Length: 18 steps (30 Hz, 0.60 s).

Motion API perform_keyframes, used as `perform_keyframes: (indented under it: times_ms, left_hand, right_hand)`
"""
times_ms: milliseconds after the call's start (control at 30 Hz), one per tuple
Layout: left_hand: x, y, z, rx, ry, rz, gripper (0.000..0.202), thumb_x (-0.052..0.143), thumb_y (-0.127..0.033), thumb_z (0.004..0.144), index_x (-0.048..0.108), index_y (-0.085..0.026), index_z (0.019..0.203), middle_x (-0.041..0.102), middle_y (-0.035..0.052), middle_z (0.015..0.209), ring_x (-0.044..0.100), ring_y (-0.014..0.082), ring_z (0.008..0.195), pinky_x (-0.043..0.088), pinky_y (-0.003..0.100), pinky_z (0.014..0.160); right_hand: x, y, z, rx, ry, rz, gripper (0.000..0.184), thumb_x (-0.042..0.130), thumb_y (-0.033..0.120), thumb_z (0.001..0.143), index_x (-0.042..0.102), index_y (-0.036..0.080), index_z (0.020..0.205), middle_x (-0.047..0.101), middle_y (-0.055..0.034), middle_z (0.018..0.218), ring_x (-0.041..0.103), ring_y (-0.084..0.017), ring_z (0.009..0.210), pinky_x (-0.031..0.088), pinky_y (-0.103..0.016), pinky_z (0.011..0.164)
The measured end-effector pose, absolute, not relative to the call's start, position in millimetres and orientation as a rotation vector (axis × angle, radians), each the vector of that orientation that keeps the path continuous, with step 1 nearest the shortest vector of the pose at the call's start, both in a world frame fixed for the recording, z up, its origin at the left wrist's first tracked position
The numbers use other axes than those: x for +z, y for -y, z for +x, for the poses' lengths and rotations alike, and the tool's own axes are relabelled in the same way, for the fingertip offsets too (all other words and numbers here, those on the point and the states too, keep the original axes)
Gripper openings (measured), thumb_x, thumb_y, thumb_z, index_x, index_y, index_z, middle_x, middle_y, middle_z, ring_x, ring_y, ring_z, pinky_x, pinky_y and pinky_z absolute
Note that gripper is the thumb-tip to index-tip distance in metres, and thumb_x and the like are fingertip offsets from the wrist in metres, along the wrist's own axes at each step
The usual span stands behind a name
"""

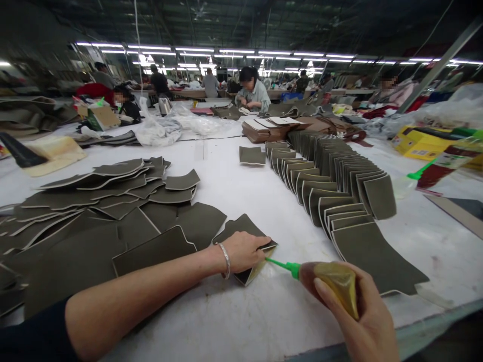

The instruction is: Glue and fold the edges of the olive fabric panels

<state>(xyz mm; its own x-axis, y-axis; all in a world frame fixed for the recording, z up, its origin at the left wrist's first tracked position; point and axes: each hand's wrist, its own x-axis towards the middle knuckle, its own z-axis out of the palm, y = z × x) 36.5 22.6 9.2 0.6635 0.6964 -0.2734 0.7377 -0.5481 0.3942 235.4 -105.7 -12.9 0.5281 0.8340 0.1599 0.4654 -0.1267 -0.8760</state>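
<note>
My right hand point(362, 311) is wrapped round a soft squeeze glue bottle point(339, 284) with amber liquid in it. The bottle's thin green nozzle point(285, 264) points left, its tip at the edge of a dark olive leather-like piece point(244, 224). My left hand point(243, 251) holds that piece down on the table, index finger stretched over its upper right corner and the other fingers bent, partly hidden. A wet, yellowish strip point(262, 264) shows along the piece's pale edge beside the nozzle.
Loose overlapping dark pieces point(75, 241) spread over the left of the white table point(211, 322). At right stand long rows of overlapping curved pieces point(339, 166). Beyond are a brown stack point(260, 130), a yellow box point(418, 143) and a dark red bottle point(441, 168). A co-worker point(253, 93) sits opposite.
</note>
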Motion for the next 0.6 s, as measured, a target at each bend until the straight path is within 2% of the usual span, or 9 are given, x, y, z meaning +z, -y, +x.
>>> perform_keyframes:
  times_ms: [100,200,300,367,467,600]
  left_hand:
    - [10.2,-22.7,35.8,-0.115,-1.118,2.391,0.055,0.039,-0.025,0.088,0.047,-0.023,0.142,0.067,0.0106,0.122,0.067,0.0304,0.102,0.050,0.040,0.088]
    - [11.8,-22.4,35.0,-0.123,-1.122,2.368,0.056,0.038,-0.025,0.088,0.046,-0.022,0.143,0.069,0.0120,0.116,0.068,0.0299,0.098,0.051,0.039,0.085]
    - [13.6,-21.4,35.1,-0.125,-1.129,2.355,0.056,0.038,-0.024,0.088,0.045,-0.022,0.143,0.068,0.0124,0.117,0.069,0.0285,0.093,0.051,0.038,0.085]
    - [15.2,-20.2,35.4,-0.117,-1.133,2.342,0.056,0.038,-0.023,0.088,0.046,-0.022,0.143,0.069,0.0116,0.115,0.070,0.0255,0.083,0.051,0.036,0.083]
    - [18.1,-17.7,35.9,-0.106,-1.151,2.301,0.055,0.038,-0.022,0.088,0.046,-0.023,0.143,0.071,0.0099,0.110,0.069,0.0211,0.067,0.052,0.032,0.074]
    - [19.4,-16.0,36.3,-0.093,-1.179,2.269,0.055,0.038,-0.022,0.088,0.046,-0.024,0.142,0.072,0.0096,0.104,0.066,0.0197,0.059,0.050,0.029,0.064]
  right_hand:
    - [-15.6,116.4,220.8,0.670,1.081,-1.701,0.048,0.065,0.062,0.078,0.056,0.024,0.105,0.063,0.0003,0.097,0.059,-0.023,0.090,0.044,-0.030,0.078]
    - [-19.2,120.4,216.6,0.835,1.017,-1.615,0.047,0.066,0.060,0.079,0.054,0.024,0.107,0.062,0.0019,0.096,0.058,-0.021,0.090,0.042,-0.027,0.080]
    - [-18.6,119.4,218.2,0.742,0.974,-1.650,0.050,0.069,0.061,0.077,0.055,0.024,0.108,0.062,0.0018,0.098,0.057,-0.021,0.092,0.041,-0.025,0.081]
    - [-17.1,120.3,216.8,0.674,0.994,-1.688,0.050,0.068,0.061,0.077,0.056,0.023,0.107,0.062,0.0019,0.098,0.056,-0.020,0.092,0.041,-0.024,0.080]
    - [-18.4,125.8,211.0,0.748,1.026,-1.655,0.049,0.066,0.061,0.078,0.055,0.023,0.107,0.062,0.0020,0.096,0.057,-0.020,0.090,0.042,-0.023,0.079]
    - [-21.6,127.4,212.2,0.800,1.004,-1.638,0.049,0.066,0.061,0.078,0.055,0.023,0.107,0.062,0.0018,0.095,0.057,-0.021,0.090,0.041,-0.026,0.081]
